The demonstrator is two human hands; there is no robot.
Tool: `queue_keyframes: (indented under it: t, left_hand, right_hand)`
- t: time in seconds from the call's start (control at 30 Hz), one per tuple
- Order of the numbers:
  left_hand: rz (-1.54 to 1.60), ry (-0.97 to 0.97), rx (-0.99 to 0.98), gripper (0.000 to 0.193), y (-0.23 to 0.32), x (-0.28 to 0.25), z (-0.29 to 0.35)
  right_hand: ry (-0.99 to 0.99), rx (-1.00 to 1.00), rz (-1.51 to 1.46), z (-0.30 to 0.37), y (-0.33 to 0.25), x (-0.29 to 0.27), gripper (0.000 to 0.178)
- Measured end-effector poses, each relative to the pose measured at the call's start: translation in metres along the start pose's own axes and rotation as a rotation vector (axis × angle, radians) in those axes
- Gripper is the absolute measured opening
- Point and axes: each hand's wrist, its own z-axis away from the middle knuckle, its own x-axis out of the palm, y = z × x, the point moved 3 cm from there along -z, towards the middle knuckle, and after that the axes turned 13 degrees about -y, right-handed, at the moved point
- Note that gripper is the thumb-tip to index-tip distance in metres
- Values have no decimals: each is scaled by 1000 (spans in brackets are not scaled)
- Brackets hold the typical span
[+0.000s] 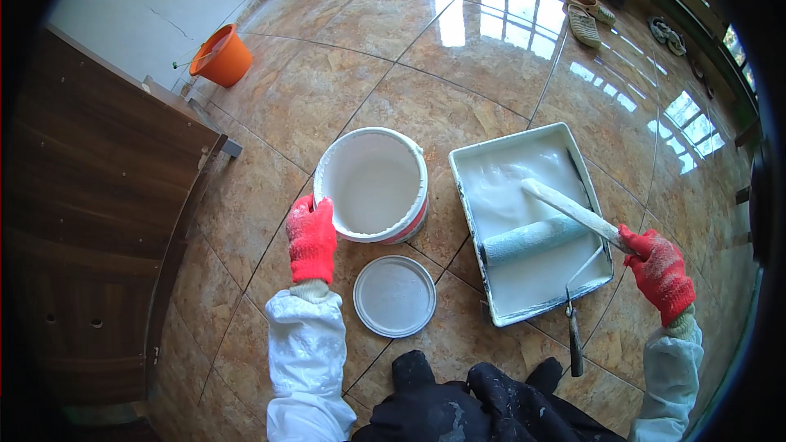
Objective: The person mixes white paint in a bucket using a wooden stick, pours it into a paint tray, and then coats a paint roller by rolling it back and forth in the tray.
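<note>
My left hand (312, 239), in a red knitted glove, grips the left rim of a white paint bucket (415, 165) standing upright on the floor, with white paint inside. My right hand (660, 272), gloved the same way, is closed round the end of a paint-coated stick (573, 211). The stick's far end dips into the white paint in a shallow rectangular paint tray (474, 263). A paint roller (534, 239) lies across the tray, its sleeve in the paint and its dark handle (575, 344) hanging over the near edge. Close before the bucket lies its round lid (395, 296).
An orange bucket (224, 57) stands by the wall at the far left. Brown wooden furniture (90, 221) fills the left side. Several shoes (584, 24) lie along the far right edge. The tiled floor (344, 98) is glossy and reflects windows.
</note>
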Motion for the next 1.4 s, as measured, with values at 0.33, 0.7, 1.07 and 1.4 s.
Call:
queue_keyframes:
  t: [0.33, 0.7, 1.07, 1.4]
  left_hand:
    - [-67, 48, 257, 30, 46, 36, 29]
    - [19, 51, 257, 28, 36, 35, 14]
    - [116, 27, 125, 29, -13, 8, -23]
    - [136, -72, -22, 33, -2, -8, -14]
  right_hand:
    - [17, -109, 4, -4, -1, 10, 54]
    - [19, -91, -21, -18, -18, 8, 46]
    - [71, -34, 136, -15, 1, -10, 47]
    - [-46, -124, 18, -16, -9, 4, 46]
